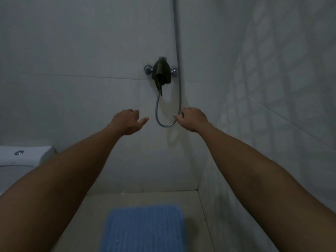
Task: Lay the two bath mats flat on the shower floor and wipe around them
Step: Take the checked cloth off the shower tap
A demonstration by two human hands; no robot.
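Blue bath mat point(143, 228) lay flat on the shower floor point(94, 211), low between both forearms. Left hand point(127, 121) reached toward the wall with fingers loosely curled, holding nothing. A dark cloth point(161, 71) hung on the tap above. Right hand point(192, 119) hovered beside the hose point(179, 73), fingers loosely bent, empty.
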